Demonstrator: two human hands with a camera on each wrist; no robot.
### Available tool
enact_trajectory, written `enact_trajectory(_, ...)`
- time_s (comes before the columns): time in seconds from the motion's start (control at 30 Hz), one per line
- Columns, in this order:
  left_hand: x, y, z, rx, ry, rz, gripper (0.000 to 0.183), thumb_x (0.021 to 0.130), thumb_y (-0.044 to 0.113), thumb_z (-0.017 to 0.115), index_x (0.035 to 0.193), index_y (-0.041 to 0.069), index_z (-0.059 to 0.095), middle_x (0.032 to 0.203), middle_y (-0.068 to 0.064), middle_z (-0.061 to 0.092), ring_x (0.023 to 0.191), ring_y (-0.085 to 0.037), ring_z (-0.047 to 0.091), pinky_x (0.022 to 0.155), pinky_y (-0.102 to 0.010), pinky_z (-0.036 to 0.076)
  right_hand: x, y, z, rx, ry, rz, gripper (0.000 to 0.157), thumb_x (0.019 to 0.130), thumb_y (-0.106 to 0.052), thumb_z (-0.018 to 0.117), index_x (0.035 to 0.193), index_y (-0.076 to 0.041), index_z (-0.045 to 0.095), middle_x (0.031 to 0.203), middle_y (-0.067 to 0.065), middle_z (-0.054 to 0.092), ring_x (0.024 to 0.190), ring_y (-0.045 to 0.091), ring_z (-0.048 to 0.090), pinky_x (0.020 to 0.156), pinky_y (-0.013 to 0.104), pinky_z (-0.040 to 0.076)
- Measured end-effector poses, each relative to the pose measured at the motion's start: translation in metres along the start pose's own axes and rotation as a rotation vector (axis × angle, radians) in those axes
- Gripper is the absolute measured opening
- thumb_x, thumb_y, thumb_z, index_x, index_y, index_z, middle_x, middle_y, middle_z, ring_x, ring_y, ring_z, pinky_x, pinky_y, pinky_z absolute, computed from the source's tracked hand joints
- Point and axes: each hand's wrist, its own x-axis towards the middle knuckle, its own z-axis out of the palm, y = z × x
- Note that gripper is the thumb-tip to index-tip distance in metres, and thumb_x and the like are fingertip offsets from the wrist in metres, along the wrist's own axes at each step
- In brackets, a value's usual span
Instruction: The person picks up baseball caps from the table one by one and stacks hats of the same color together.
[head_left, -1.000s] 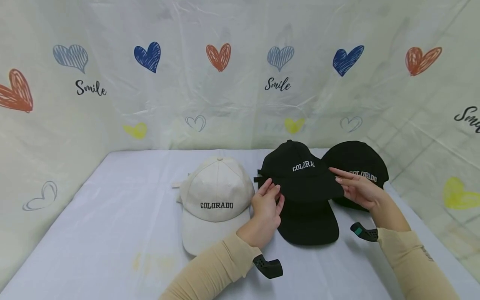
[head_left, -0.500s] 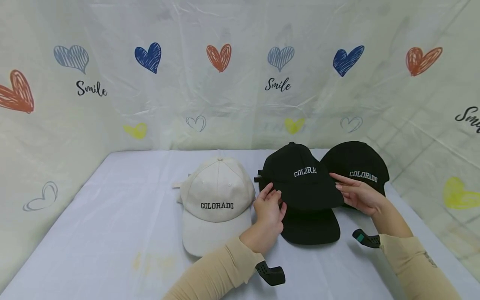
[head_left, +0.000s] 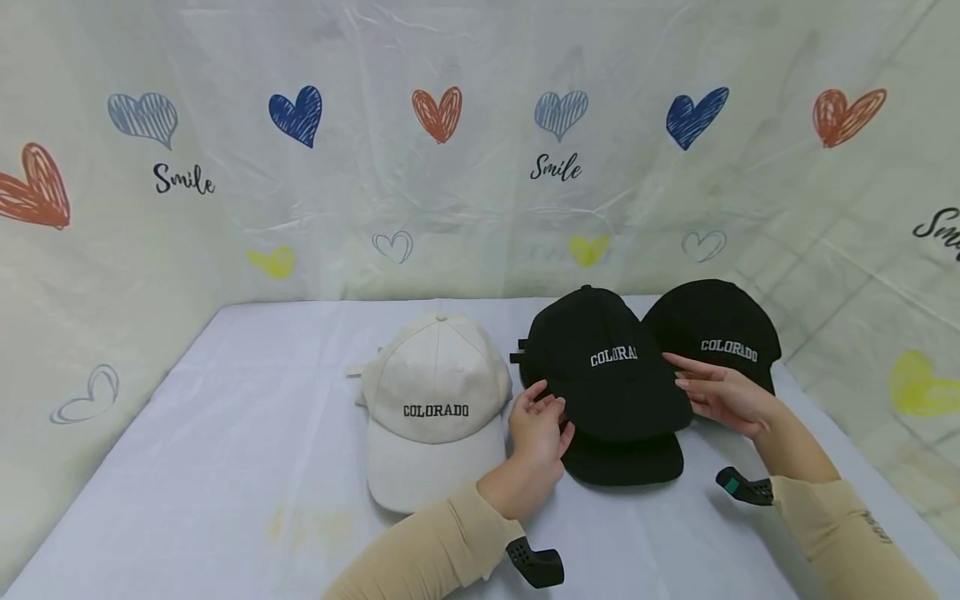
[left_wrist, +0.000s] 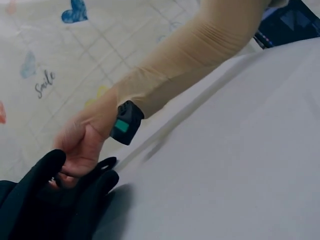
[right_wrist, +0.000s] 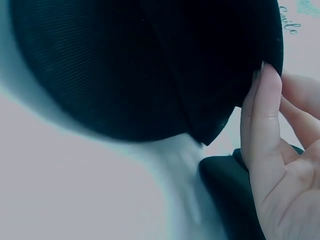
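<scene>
A black baseball cap [head_left: 600,392] with white lettering lies stacked over a second black cap, whose brim [head_left: 630,467] shows below it. My left hand [head_left: 536,433] pinches the upper cap at the left side of its brim. On the opposite side my right hand [head_left: 727,400] pinches that brim's right edge, with thumb and fingertips at the edge in the right wrist view. Beyond the caps in the left wrist view, the right hand [left_wrist: 82,145] appears behind dark brims. How far the upper cap is seated on the lower one is hidden.
An off-white cap [head_left: 435,383] sits to the left of the stack, close to my left forearm. Behind my right hand, another black cap [head_left: 712,317] stands at the table's back right. A white cloth covers the table [head_left: 225,442], and a printed curtain [head_left: 480,192] rises behind.
The upper cap's brim has come down and toward me, covering more of the lower brim. Both hands have moved down with it, still holding its sides.
</scene>
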Motion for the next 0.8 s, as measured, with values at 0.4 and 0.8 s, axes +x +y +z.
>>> enact_trajectory(0.4,-0.006,-0.003,-0.004,0.058,-0.016,-0.005,0.036,0.097,-0.004,0.063,0.129,0.011,0.058,0.11,-0.008,0.057,0.097,-0.023,0.055,0.081,-0.039,0.055,-0.009,0.009,0.0,-0.052,0.01,0.056,0.056,0.109,0.004,0.034,0.132,-0.032,0.07,0.124,-0.005,0.07,0.111,0.011,0.068,0.092,0.028,0.055)
enact_trajectory(0.8,-0.009,0.002,-0.01,0.089,-0.059,0.001,0.043,0.098,-0.004,0.062,0.136,0.015,0.063,0.112,-0.006,0.056,0.1,-0.022,0.053,0.078,-0.034,0.054,-0.007,0.011,0.004,-0.283,0.074,0.15,0.051,0.108,0.0,0.044,0.124,-0.041,0.071,0.119,-0.007,0.069,0.103,0.01,0.068,0.088,0.031,0.057)
